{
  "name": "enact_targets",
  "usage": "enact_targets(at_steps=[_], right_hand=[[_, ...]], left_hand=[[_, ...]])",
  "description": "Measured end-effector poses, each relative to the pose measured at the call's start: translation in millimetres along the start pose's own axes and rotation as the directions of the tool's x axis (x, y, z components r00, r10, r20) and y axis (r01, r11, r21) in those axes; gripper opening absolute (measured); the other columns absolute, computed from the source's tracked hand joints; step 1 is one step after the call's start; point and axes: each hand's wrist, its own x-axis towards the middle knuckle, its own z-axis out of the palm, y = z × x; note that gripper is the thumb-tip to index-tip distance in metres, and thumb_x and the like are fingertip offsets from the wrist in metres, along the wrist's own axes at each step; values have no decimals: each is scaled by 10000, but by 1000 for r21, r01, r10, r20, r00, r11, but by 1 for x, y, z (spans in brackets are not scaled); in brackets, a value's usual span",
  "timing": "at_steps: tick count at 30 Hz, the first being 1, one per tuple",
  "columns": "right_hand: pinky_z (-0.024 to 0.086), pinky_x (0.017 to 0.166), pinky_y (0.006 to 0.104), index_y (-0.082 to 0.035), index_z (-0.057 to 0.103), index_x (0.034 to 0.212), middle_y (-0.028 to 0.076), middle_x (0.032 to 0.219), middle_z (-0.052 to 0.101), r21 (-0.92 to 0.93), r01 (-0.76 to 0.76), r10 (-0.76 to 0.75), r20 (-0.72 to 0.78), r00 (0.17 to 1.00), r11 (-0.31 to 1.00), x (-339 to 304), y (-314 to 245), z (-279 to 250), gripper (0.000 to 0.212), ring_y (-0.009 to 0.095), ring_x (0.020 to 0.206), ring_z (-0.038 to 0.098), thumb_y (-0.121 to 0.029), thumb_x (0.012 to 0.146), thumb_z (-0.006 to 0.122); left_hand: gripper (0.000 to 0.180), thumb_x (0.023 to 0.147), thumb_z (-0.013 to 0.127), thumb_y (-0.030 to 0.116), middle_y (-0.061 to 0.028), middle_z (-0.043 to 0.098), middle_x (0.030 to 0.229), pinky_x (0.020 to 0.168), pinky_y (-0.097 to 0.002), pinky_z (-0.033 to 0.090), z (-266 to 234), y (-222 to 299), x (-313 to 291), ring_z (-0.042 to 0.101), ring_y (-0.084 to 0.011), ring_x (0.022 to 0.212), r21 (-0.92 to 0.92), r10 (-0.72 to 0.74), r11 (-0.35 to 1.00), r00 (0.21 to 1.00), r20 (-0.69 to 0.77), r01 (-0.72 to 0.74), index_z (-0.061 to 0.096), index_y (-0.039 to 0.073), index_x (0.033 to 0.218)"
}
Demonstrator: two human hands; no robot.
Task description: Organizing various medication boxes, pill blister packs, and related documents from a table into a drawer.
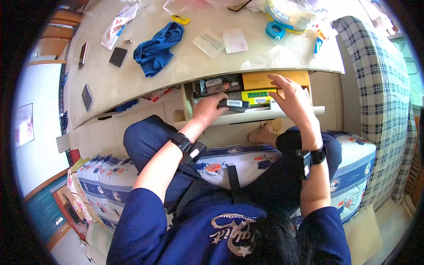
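1. Nearest: the pulled-out drawer [287,114], its pale front facing the seated person. Opening is done; closing is not.
2. Left hand [210,108] grips the left end of a small dark box [235,104] with a white label, by the drawer's front edge. Lifted clear or resting: cannot tell.
3. Right hand [289,99] is released, fingers parted and curved, over the drawer's right side. Contact with the boxes below: cannot tell.
4. Just beyond the dark box, a yellow-green box [255,94] lies in the drawer; farther back, an orange box [257,81], with assorted small items [215,84] to its left.
5. Judgement: handling is partway; one box is in hand, the other contents remain inside.
6. Farther: worktop [198,62] with blue cloth [159,49], paper slips [235,40] and blue tape roll [275,30], all apart from both hands.
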Motion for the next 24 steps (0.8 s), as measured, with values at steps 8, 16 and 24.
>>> enact_targets(at_steps=[8, 16, 24], right_hand=[[477, 886, 340, -52, 573, 1202, 149, 1066, 651, 67, -63, 60, 46, 997, 996, -3, -14, -14, 415, 258, 1012, 624, -50, 797, 666], [497, 820, 372, -53, 573, 1152, 148, 982, 657, 100, -80, 82, -23, 996, 992, -5, -10, -16, 378, 300, 932, 632, -78, 788, 671], [497, 824, 368, -47, 580, 1140, 151, 969, 660, 82, -113, 111, 24, 994, 990, -3, -15, -12, 352, 290, 930, 636, -77, 799, 658]], left_hand=[[379, 784, 691, 253, -144, 664, 1016, 815, -394, 499, 34, 2, 27, 629, -329, 918, 4, 244, 970, 967, 79, -245, 616, 103, 1124], [333, 807, 649, 206, -118, 613, 1079, 822, -398, 495, 10, -8, 22, 605, -331, 966, 120, 146, 982, 989, -4, -145, 594, 88, 1113], [157, 738, 654, 109, -140, 568, 916, 715, -455, 497, 9, -31, 18, 601, -361, 823, 297, 217, 918, 959, 180, -263, 574, 57, 862]])
